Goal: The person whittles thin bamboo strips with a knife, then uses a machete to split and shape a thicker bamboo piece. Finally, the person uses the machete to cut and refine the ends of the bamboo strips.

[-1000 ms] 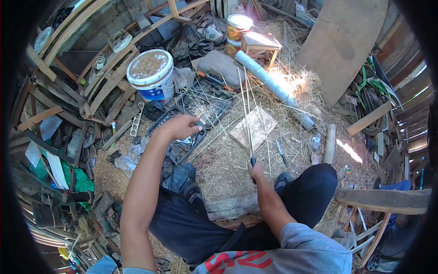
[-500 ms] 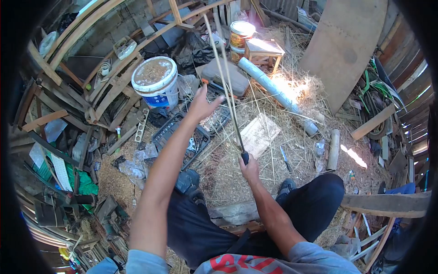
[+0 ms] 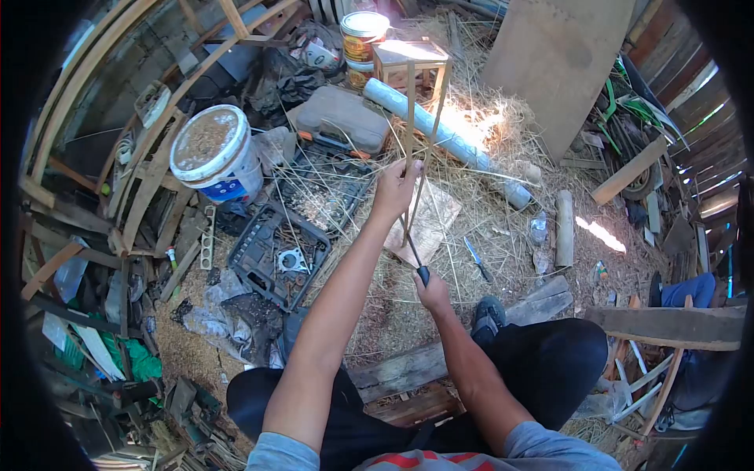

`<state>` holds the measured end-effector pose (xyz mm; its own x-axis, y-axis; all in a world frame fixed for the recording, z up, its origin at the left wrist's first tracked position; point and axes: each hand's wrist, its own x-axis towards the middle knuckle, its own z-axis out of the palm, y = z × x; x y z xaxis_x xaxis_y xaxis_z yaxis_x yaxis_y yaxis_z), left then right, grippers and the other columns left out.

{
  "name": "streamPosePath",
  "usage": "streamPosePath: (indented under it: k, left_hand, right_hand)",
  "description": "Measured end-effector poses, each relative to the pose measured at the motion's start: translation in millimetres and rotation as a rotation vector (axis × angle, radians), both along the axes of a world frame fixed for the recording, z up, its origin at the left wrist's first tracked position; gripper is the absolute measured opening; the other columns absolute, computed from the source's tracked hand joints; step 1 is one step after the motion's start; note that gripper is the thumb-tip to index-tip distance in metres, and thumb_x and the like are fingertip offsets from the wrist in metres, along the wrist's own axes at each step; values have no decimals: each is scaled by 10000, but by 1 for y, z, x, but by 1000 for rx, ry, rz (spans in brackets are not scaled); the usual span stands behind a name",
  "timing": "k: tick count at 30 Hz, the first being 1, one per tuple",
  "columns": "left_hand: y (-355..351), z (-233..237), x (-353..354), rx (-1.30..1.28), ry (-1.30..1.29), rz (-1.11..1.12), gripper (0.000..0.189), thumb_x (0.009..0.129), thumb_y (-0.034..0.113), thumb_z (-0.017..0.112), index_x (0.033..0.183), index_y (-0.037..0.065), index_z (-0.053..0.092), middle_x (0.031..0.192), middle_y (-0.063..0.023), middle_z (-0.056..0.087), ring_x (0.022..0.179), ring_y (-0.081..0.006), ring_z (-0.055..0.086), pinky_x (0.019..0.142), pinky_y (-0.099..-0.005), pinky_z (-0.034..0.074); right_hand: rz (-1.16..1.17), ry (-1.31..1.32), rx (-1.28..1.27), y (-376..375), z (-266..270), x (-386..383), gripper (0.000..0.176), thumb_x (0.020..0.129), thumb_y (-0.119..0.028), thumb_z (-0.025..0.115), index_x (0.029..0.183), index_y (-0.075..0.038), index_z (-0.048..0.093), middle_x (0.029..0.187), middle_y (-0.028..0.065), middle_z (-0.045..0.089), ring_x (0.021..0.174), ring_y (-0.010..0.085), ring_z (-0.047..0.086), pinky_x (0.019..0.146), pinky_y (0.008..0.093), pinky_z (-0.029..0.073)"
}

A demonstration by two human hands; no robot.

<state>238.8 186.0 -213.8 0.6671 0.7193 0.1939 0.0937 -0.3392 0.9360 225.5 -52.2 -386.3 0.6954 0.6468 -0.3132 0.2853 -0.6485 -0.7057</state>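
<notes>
My right hand is closed round the black handle of a knife with a narrow dark blade. The blade points away from me and meets a long, thin strip that looks like bamboo. Beyond my hands the strip stands as two separate lengths, the second length leaning to the right. My left hand pinches the strip just beyond the blade; its fingertips partly hide the contact. Below them a flat wooden board lies on the straw. Another knife lies to the right of the board.
A white bucket and an open tool case stand to the left. Further off are a closed grey case, a pale blue pipe and a small wooden stool. A wooden beam lies before my legs.
My left hand, earlier spread and apart from the strip, has moved right and closed on it. The strip's far ends have swung to the right. My right hand still grips the knife handle.
</notes>
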Motion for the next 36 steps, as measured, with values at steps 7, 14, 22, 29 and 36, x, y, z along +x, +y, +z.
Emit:
streamPosePath:
  k: [7,14,22,29,36]
  left_hand:
    - [5,49,11,150,-127,-267,405,984,337,560,1185,-9,618,1111,-137,622,1015,-205,603,889,-354,481]
    - [31,-12,-6,298,-1,-248,763,882,493,648,1394,-22,411,1377,-249,473,1261,-370,502,1058,-449,396]
    - [59,-3,1,107,-50,-237,1004,818,641,661,1467,-38,307,1359,-267,492,1307,-333,465,1098,-438,359]
    - [68,0,16,-111,-21,-310,953,845,659,614,1446,-34,358,1343,-230,511,1281,-297,485,1081,-414,378]
    - [46,-28,25,-52,97,-253,928,846,580,643,1454,-48,331,1410,-286,449,1332,-375,442,1091,-435,377]
  right_hand:
    - [-119,-36,138,49,59,4,390,932,-373,600,948,17,605,802,314,641,799,491,640,696,542,495]
    - [-98,-170,51,33,-1,6,406,938,-392,599,965,13,621,751,286,639,745,466,647,650,523,489]
    - [-209,-98,127,43,35,0,397,950,-375,588,982,18,633,744,246,647,731,428,656,646,487,481]
    - [-189,-87,19,33,-14,-2,433,957,-398,552,1046,23,596,793,264,653,772,439,658,682,501,490]
    - [-94,-134,-142,23,-42,-13,516,941,-467,565,958,48,597,789,277,650,788,476,647,704,519,493]
